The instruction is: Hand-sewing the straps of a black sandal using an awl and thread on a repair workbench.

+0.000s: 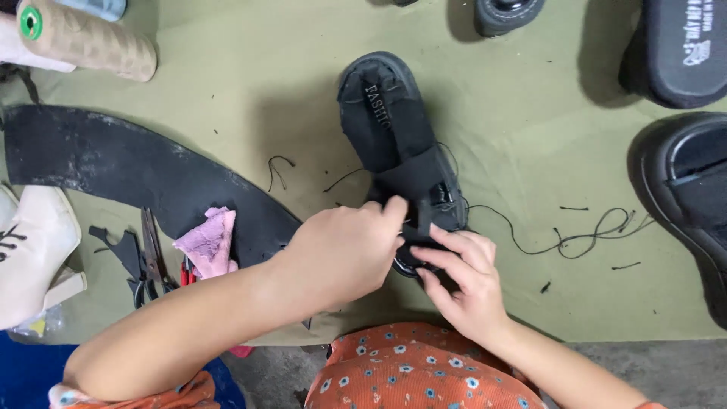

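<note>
A shoemaking workshop: an olive cloth worktop (227,68) strewn with black thread ends (575,235), black sandals (397,136) at centre and right, scissors (151,254) near left, thread cones (87,38) far left.

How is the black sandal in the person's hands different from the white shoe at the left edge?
The black strappy platform sandal is dark and open-topped; the cream-white laced shoe is pale and closed. The sandal lies mid-cloth, gripped at its heel end by the left hand and right hand; the white shoe sits untouched, partly out of view. Both rest on the olive cloth.
</note>
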